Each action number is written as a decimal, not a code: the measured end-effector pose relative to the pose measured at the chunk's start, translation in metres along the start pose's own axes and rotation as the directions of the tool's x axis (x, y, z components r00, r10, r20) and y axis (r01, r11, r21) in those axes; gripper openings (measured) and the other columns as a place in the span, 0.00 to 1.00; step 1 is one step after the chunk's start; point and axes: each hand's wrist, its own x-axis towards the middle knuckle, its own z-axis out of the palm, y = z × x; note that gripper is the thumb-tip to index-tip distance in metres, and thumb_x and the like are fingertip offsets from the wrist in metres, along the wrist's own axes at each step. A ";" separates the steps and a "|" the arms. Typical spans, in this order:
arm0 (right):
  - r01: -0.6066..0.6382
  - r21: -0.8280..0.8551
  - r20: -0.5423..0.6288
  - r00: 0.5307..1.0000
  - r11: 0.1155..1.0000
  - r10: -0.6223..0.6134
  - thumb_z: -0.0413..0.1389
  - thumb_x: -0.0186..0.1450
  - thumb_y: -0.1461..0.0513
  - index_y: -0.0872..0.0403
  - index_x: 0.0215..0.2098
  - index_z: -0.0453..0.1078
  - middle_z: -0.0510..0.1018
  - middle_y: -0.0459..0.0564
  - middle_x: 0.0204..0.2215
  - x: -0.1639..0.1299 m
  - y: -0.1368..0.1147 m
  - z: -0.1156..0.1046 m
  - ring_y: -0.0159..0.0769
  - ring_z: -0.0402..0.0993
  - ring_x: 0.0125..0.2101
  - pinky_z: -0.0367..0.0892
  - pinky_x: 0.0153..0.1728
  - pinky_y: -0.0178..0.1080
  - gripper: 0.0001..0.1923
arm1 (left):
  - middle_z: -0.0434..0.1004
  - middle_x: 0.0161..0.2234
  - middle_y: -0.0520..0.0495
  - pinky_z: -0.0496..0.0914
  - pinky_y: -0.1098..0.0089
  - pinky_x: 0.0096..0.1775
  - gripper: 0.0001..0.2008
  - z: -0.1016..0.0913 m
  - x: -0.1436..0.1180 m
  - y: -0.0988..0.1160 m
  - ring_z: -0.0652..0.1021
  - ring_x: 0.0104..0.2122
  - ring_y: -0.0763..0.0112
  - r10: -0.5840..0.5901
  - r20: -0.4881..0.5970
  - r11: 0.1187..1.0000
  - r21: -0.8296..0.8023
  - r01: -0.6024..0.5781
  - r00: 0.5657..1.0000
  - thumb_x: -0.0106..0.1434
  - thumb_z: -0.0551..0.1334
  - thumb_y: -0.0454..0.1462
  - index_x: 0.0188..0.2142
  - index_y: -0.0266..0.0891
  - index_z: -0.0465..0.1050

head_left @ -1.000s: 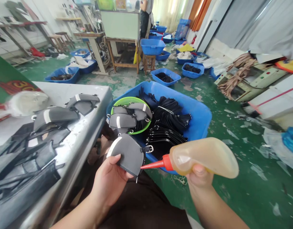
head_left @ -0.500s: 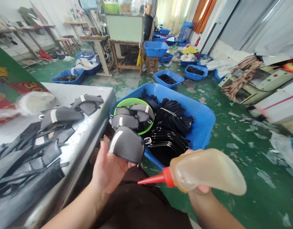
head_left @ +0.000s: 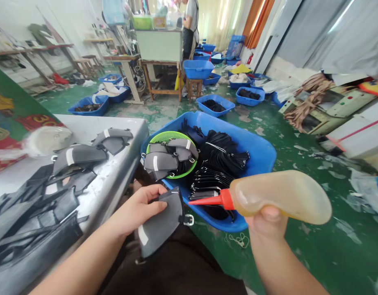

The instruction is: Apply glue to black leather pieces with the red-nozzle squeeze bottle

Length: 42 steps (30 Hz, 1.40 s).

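Observation:
My left hand (head_left: 147,207) pinches the upper edge of a grey curved panel (head_left: 164,223) with black edging, a pale strip and a small metal buckle on its right side. My right hand (head_left: 267,221) is wrapped round a translucent squeeze bottle (head_left: 281,194) of yellowish liquid, held nearly level. Its red nozzle (head_left: 207,200) points left, and the tip is close to the panel's upper right but apart from it. Behind the left hand, a green basket (head_left: 169,136) holds several similar grey panels. It sits in a large blue tub (head_left: 259,151) beside bundled black pieces (head_left: 222,151).
To the left, a metal-edged table (head_left: 136,129) bears more grey panels (head_left: 81,157), black straps (head_left: 29,209) and a plastic-wrapped roll (head_left: 47,139). Blue tubs (head_left: 215,104) stand on the green floor among scraps. A person (head_left: 190,28) stands at the back by a pale cabinet (head_left: 160,45).
My left hand has turned over and now grips the panel from above, lower and tilted, with its strip at the bottom. The bottle has risen and moved slightly right.

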 end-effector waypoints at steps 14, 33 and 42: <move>0.042 -0.087 0.140 0.990 0.995 -0.029 0.65 0.53 0.53 0.46 0.33 0.74 0.77 0.41 0.22 -0.004 0.003 0.001 0.37 0.74 0.20 0.74 0.22 0.37 0.11 | 0.81 0.30 0.44 0.72 0.71 0.30 0.11 0.011 -0.012 0.002 0.78 0.28 0.63 0.127 0.057 0.983 0.124 -0.133 0.990 0.49 0.64 0.29 0.33 0.39 0.80; -0.006 -0.076 0.004 1.000 0.997 0.006 0.59 0.58 0.50 0.47 0.35 0.74 0.78 0.44 0.24 -0.007 0.000 0.009 0.40 0.76 0.24 0.74 0.24 0.41 0.12 | 0.79 0.23 0.45 0.71 0.72 0.21 0.10 0.015 -0.008 -0.001 0.77 0.20 0.66 0.095 -0.161 0.956 -0.261 -0.135 0.982 0.43 0.70 0.33 0.29 0.38 0.79; -0.029 -0.119 0.000 1.000 0.992 0.029 0.59 0.57 0.47 0.44 0.37 0.73 0.78 0.41 0.27 -0.024 0.006 -0.006 0.37 0.75 0.24 0.75 0.27 0.37 0.15 | 0.79 0.21 0.49 0.70 0.74 0.19 0.11 0.019 -0.008 -0.003 0.76 0.17 0.69 0.034 -0.235 0.921 -0.370 -0.121 0.972 0.41 0.71 0.33 0.28 0.39 0.78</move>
